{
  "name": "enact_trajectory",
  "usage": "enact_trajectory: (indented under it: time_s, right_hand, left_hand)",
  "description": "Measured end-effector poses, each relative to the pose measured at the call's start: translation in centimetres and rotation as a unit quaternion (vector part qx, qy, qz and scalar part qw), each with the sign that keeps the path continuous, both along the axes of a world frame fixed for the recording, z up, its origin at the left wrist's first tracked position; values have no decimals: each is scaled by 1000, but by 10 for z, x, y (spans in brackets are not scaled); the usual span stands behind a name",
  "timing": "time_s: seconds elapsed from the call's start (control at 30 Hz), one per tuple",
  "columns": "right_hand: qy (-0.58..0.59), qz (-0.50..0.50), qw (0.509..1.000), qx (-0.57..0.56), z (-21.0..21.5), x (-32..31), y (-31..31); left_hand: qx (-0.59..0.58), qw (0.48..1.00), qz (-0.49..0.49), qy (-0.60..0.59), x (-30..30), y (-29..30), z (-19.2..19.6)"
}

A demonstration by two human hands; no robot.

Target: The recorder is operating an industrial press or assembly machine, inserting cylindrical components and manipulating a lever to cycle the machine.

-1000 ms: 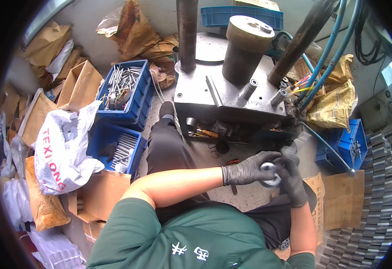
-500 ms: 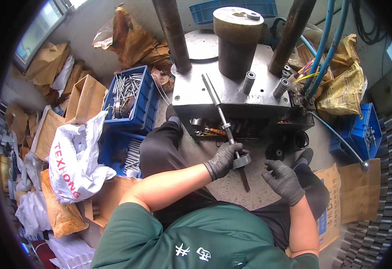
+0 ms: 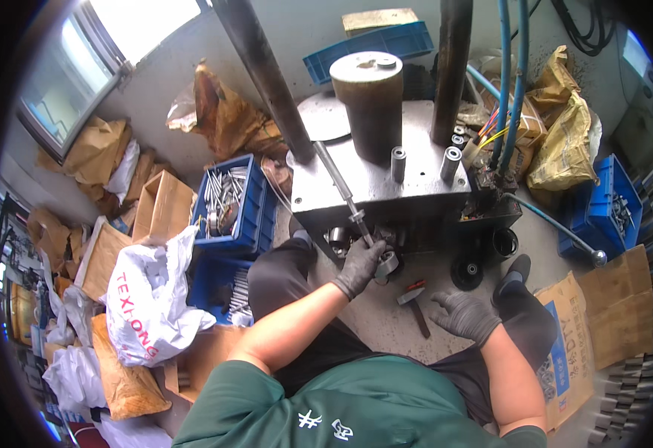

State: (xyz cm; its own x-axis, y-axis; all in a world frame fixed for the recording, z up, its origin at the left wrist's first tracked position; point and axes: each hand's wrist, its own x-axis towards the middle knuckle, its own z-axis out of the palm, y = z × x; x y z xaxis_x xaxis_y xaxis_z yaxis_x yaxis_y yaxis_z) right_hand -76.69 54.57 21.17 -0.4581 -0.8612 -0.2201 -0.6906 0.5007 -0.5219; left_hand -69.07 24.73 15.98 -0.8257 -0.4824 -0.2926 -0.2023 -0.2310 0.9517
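Observation:
My left hand [image 3: 360, 267], in a dark glove, is closed round a long metal shaft [image 3: 334, 171]. The shaft tilts up and away to the left, its thick far end over the front left of the machine's steel table. A narrow collar [image 3: 356, 215] sits partway along it, and a wide metal ring [image 3: 386, 263] shows at the near end beside my fingers. My gloved right hand [image 3: 466, 316] hangs over my right leg, fingers loosely bent and apart, with nothing in it. A hammer [image 3: 419, 315] lies on the floor between my hands.
The machine table [image 3: 319, 196] carries a thick cylinder [image 3: 375, 112] and short sleeves [image 3: 450, 163], between two dark posts. Blue crates [image 3: 229, 196] of metal rods and a white sack [image 3: 151, 299] are left. Flat cardboard [image 3: 573, 336] and another blue crate [image 3: 603, 213] lie right.
My view has tilted up and shifted. My left hand has drawn the shaft and its ring leftward, off the hammer, which now shows fully. My right hand stays empty.

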Motion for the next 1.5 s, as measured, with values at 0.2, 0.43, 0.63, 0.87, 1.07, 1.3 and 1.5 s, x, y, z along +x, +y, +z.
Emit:
enact_trajectory:
  time_s: [0.2,0.43,0.63,0.87,1.07,1.3,1.5]
  right_hand:
    - [-37,38,999,-7,11,-1,0]
    - [-37,44,997,49,19,0,-3]
    - [-71,49,995,52,4,-6,2]
    - [-51,21,996,76,-10,-12,-12]
    - [-64,46,996,41,12,-9,3]
    - [146,-15,949,-277,115,-30,31]
    - [431,-77,889,-135,230,-93,73]
  left_hand:
    - [-108,988,-10,110,-12,-20,63]
    - [-310,874,18,374,-97,-81,200]
    - [-346,876,129,309,-192,-139,292]
    - [-492,852,146,105,-264,-171,301]
    - [-488,851,134,139,-280,-177,284]
    - [-463,867,105,151,-274,-174,288]
    - [-426,878,124,179,-278,-175,285]
